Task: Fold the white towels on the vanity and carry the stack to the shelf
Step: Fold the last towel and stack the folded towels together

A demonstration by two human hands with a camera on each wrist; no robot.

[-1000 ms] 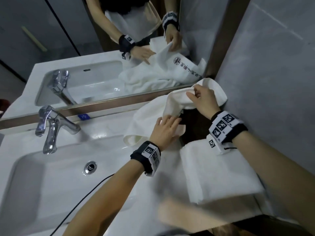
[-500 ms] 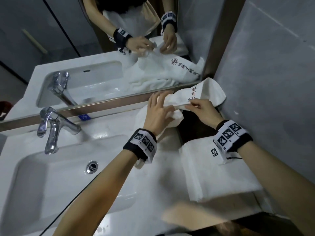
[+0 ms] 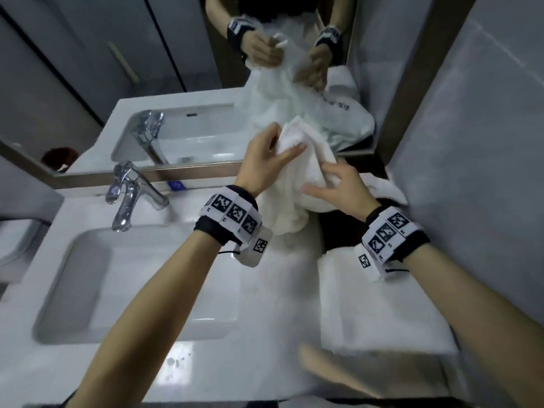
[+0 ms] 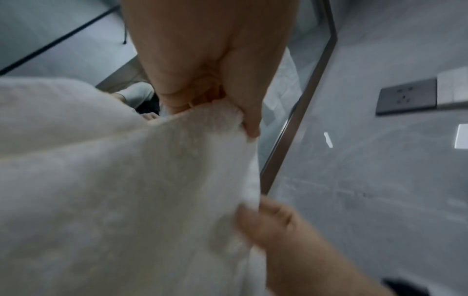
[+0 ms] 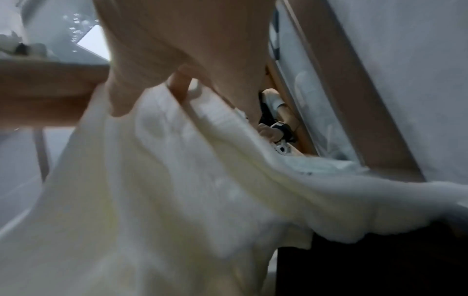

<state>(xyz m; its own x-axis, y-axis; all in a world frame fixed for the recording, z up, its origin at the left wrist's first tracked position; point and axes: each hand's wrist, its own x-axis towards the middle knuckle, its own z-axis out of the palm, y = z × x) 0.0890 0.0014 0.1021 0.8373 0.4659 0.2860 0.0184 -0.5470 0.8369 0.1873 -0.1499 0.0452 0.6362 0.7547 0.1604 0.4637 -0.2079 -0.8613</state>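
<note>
Both hands are gripping the loose towel [image 3: 297, 184] above the far right of the vanity [image 3: 206, 290]: left hand [image 3: 265, 160] pinching its top, right hand [image 3: 338, 189] clutching lower. Being soft and floppy, it is probably best held by its corners. A folded towel [image 3: 382, 313] is lying nearer.

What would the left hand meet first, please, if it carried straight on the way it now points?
Probably the mirror: the left hand, gripping the towel, points up and away toward it, though depth is unclear.

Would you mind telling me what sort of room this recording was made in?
Most likely a bathroom, perhaps a hotel's: a white basin with a chrome tap, a wall mirror behind it, and folded white towels stacked on the vanity.
</note>
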